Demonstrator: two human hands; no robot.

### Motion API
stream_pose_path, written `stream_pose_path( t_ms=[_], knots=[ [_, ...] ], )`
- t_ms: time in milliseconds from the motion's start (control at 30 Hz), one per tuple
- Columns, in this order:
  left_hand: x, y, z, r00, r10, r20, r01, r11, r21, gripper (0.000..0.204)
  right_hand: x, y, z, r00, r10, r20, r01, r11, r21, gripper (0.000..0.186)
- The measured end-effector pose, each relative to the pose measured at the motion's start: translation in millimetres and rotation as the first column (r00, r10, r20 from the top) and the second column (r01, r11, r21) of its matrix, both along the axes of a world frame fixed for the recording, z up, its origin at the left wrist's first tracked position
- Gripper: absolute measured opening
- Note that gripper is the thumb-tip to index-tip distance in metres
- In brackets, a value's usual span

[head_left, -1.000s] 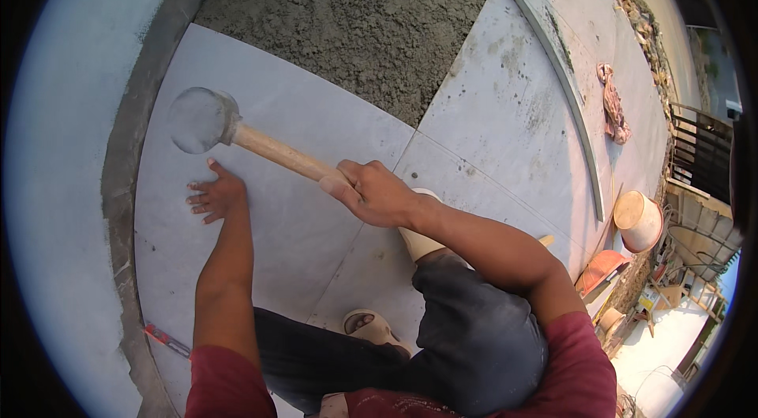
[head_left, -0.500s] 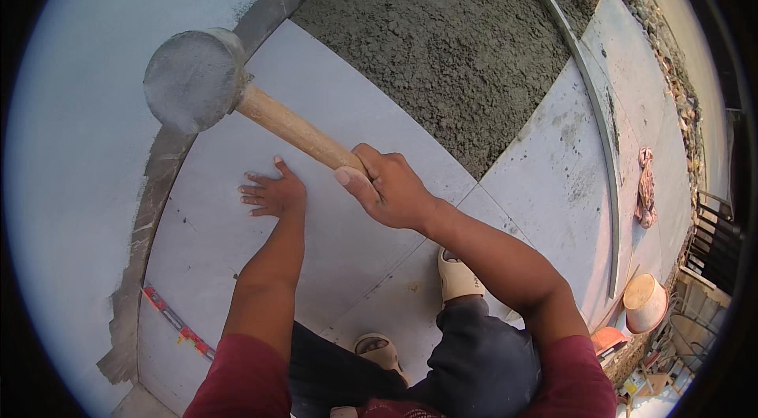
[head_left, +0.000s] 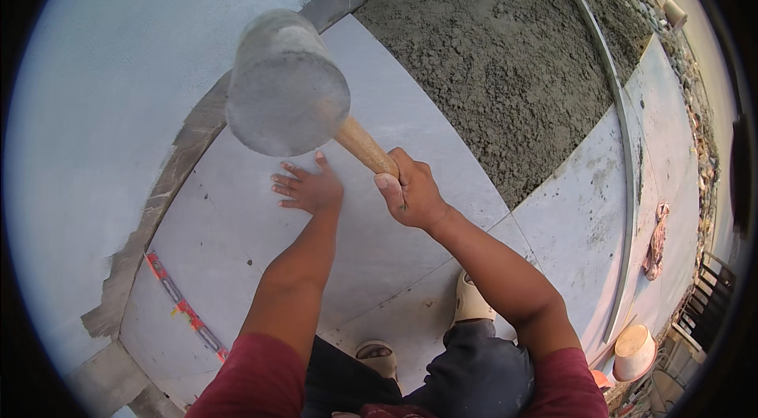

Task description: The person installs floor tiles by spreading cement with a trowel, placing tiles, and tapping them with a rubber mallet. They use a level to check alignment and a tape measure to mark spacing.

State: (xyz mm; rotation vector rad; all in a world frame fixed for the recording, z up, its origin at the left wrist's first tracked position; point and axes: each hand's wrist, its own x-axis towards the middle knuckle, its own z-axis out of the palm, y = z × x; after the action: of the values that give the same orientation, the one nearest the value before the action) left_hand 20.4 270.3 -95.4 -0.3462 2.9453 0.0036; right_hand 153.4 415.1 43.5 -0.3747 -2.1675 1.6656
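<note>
My right hand is wrapped round the wooden handle of a large grey-headed rubber mallet. The mallet's round face is turned toward me, and its head is raised above the floor. My left hand lies flat with fingers spread on a big light-grey tile, just below the mallet head in the picture. Beyond this tile's right edge lies a bed of rough, damp grey mortar.
A pale wall runs along the left. A red spirit level lies near it. At the right are a long metal straightedge, a crumpled pinkish cloth and a bucket. My sandalled feet stand on tiles at the bottom.
The mallet has swung closer to me, and its head looks bigger and further right. My left hand stays flat on the tile. The whole view has shifted a little.
</note>
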Motion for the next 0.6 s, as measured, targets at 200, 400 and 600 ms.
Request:
stream_pose_path(
  t_ms=[200,400,600],
  knots=[
    [1,4,8,1.000,0.008,0.007,-0.008,1.000,-0.002,0.091,-39,28,17,0.851,0.081,0.519,-0.057,0.996,-0.062,0.044],
    [-3,1,3,1.000,0.030,-0.006,-0.031,0.999,-0.029,0.090,-15,3,5,1.000,-0.005,-0.022,0.005,1.000,0.007,0.052],
    [-1,2,-3,1.000,0.000,-0.023,-0.001,1.000,-0.026,0.093,-37,26,5,0.876,0.045,0.480,0.005,0.995,-0.103,0.046]
  ],
)
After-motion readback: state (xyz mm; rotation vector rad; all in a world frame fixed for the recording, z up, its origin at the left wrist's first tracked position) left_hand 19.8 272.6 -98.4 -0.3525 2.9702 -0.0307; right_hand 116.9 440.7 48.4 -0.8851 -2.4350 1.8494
